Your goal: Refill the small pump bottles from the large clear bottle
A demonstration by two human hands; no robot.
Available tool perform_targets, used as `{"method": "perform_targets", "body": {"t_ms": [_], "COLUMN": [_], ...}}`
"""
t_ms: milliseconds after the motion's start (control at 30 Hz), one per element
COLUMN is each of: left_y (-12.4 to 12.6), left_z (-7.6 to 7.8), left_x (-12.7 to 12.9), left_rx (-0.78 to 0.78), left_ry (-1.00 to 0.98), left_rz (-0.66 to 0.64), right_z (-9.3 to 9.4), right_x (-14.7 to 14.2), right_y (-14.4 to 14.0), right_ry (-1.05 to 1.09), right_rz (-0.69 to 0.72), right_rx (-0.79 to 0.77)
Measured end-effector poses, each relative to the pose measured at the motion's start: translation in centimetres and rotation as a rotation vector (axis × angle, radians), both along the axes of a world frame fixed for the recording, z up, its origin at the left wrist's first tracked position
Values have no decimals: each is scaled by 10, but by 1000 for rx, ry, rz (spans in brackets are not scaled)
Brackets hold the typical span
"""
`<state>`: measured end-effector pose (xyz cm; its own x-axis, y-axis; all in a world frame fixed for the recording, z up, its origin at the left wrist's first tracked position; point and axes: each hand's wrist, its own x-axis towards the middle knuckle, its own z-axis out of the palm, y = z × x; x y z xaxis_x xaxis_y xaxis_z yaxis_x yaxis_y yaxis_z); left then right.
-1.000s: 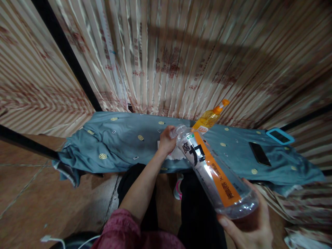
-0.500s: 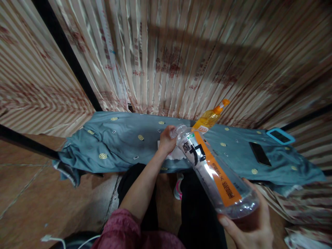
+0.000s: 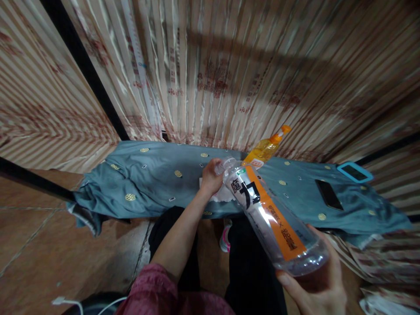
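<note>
A large clear plastic bottle (image 3: 278, 218) with an orange and silver label lies tilted across the view, its mouth up and to the left. My right hand (image 3: 318, 284) grips its base, thumb on the near side and fingers on the far side. At the other end, my left hand (image 3: 211, 178) is closed around clear plastic at the bottle's mouth. Whether that is the bottle's neck or a separate clear piece, I cannot tell. White tissue or paper (image 3: 225, 193) lies beneath, partly hidden by my left hand and the bottle.
A yellow pump bottle (image 3: 262, 151) with an orange top stands behind on the blue-green cloth (image 3: 157, 175). To the right lie a dark phone (image 3: 328, 194) and a blue-framed tablet-like device (image 3: 355, 172). Striped curtains (image 3: 213, 65) and dark poles (image 3: 85, 70) enclose the narrow table.
</note>
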<state>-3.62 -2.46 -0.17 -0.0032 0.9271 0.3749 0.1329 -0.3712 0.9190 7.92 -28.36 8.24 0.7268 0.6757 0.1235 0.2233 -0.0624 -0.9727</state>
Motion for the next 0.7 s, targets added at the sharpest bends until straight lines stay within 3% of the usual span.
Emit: {"method": "perform_targets", "body": {"t_ms": [700], "left_y": [-1], "left_z": [1], "left_x": [0], "left_rx": [-16], "left_ry": [18], "left_rz": [4], "right_z": [-2], "right_x": [3], "right_y": [0], "right_ry": [-35], "right_rz": [20], "right_rx": [-8]}}
